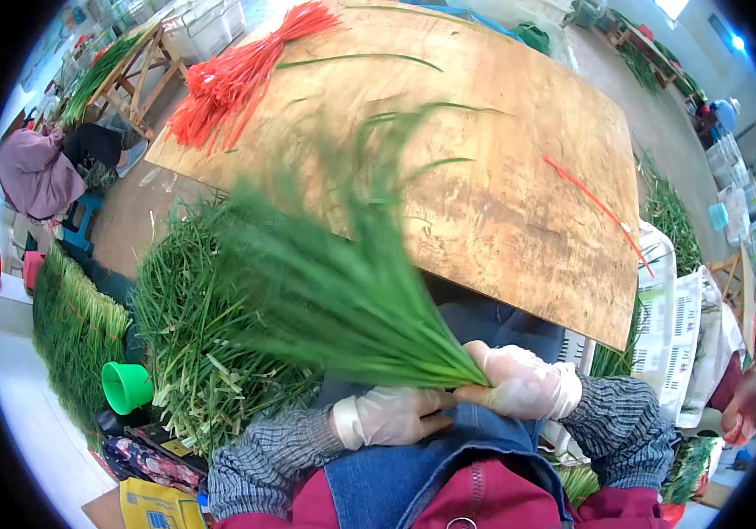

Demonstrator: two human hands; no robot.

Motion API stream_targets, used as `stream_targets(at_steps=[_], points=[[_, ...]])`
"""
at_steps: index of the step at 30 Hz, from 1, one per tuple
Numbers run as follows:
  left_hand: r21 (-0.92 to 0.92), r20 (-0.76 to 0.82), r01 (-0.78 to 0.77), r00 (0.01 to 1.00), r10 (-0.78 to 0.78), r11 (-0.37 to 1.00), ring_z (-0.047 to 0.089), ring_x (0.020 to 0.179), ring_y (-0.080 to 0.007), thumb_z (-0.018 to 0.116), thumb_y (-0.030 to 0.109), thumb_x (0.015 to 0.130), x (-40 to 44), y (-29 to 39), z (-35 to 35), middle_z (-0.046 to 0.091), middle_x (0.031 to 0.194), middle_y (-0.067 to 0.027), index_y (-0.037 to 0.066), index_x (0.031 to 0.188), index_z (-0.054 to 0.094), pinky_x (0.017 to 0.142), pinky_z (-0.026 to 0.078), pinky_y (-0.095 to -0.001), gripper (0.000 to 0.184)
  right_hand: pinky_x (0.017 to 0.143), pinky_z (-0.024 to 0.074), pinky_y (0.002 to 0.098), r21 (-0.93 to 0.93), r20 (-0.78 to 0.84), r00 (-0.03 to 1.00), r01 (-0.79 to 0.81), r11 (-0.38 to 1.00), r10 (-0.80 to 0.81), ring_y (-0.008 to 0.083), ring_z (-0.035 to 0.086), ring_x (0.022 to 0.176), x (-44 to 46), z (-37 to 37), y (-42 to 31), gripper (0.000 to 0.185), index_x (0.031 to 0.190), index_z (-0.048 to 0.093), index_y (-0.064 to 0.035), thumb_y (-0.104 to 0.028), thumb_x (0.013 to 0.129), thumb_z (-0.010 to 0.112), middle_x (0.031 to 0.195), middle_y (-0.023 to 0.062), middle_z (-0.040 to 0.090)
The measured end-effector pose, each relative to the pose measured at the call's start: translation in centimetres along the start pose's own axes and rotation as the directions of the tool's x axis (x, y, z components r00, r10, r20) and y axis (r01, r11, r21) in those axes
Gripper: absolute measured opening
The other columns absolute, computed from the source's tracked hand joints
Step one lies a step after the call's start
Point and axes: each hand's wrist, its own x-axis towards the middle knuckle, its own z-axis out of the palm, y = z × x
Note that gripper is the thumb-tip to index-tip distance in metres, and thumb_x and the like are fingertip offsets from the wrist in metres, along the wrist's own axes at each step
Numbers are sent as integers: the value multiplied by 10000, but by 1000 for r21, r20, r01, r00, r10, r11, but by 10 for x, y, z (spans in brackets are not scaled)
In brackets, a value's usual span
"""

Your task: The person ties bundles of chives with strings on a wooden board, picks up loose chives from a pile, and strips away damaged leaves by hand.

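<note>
In my gloved right hand (519,381) a bunch of long green chives (369,300) is gripped by its pale base. The leaves fan out up and to the left and are blurred by motion. My gloved left hand (389,416) lies low in front of my apron, just under the stem ends, fingers stretched toward the right hand. Nothing shows in it; its thumb side is partly hidden by the leaves. On the wooden table (501,220) ahead lie a pile of red ties (237,84), one loose red tie (598,212) and a few stray leaves.
A big heap of loose chives (211,326) stands to my left, beside a green cup (127,388) and stacked tied bundles (78,335). White plastic crates (673,326) stand at the right. Another person (43,167) sits at the far left near a blue stool (83,220).
</note>
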Motion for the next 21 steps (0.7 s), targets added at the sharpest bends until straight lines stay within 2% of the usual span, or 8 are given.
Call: stream_targets(at_steps=[2, 4, 8, 10, 11, 12, 16, 21], points=[[109, -177, 6, 984, 13, 994, 503, 1079, -293, 618, 273, 805, -11, 7, -6, 549, 1150, -114, 100, 1113, 588, 924, 392, -377, 354, 667, 472, 416, 150, -54, 984, 176, 973, -169, 392, 589, 813, -9, -10, -20, 365, 1041, 423, 4, -242, 830, 592, 821, 235, 598], [-245, 49, 328, 944, -326, 912, 498, 1076, -320, 581, 315, 830, -17, 15, -14, 547, 1137, -164, 63, 1202, 515, 924, 396, -390, 455, 693, 476, 378, 266, -123, 937, 348, 899, -326, 342, 601, 844, -16, -19, -35, 386, 1093, 439, -3, -186, 811, 629, 873, 202, 610], [-64, -86, 287, 953, -292, 956, 522, 1043, -317, 585, 306, 834, -21, 24, -39, 562, 1107, -170, 58, 1189, 526, 895, 418, -382, 437, 794, 461, 286, 476, -234, 849, 525, 706, -474, 169, 595, 938, -25, -41, -59, 400, 1105, 521, 20, -6, 747, 697, 1005, 105, 618], [26, -152, 269, 953, -262, 963, 534, 1026, -316, 587, 302, 837, -22, 26, -48, 569, 1091, -173, 55, 1182, 532, 880, 430, -377, 428, 599, 454, 256, 575, -455, 786, 618, 537, -418, 145, 580, 713, -27, -46, -69, 359, 1048, 532, 14, -22, 733, 701, 846, 95, 612], [-320, -51, 306, 939, -339, 897, 586, 928, -290, 624, 237, 817, -14, 28, -54, 598, 1015, -168, 42, 1152, 556, 809, 471, -352, 392, 502, 451, 242, 589, -556, 738, 674, 445, -382, 133, 573, 600, -28, -49, -74, 339, 1019, 538, 11, -30, 726, 703, 766, 90, 608], [-186, -60, 300, 947, -316, 936, 613, 847, -262, 660, 168, 788, -13, 38, -71, 614, 958, -153, 29, 1134, 568, 749, 490, -320, 384, 424, 432, 231, 677, -517, 827, 554, 485, -222, 154, 564, 518, -34, -61, -80, 314, 968, 566, 51, 6, 691, 709, 714, 126, 606], [-417, -241, 267, 889, -389, 869, 585, 804, -120, 601, 28, 788, -12, 36, -81, 630, 868, -64, 22, 1155, 569, 731, 460, -249, 368, 327, 345, 227, 803, -550, 811, 579, 139, -200, 120, 480, 392, 11, -65, -66, 147, 838, 585, -7, -92, 764, 679, 611, 56, 555], [-674, -308, 333, 684, -661, 659, 583, 774, -132, 499, 126, 859, -4, 20, -108, 641, 867, -93, -66, 1140, 530, 724, 468, -256, 341, 347, 383, 252, 890, -449, 890, 439, -125, -75, 118, 494, 422, 79, -35, -33, 134, 829, 559, -37, -131, 800, 651, 622, 39, 545]])
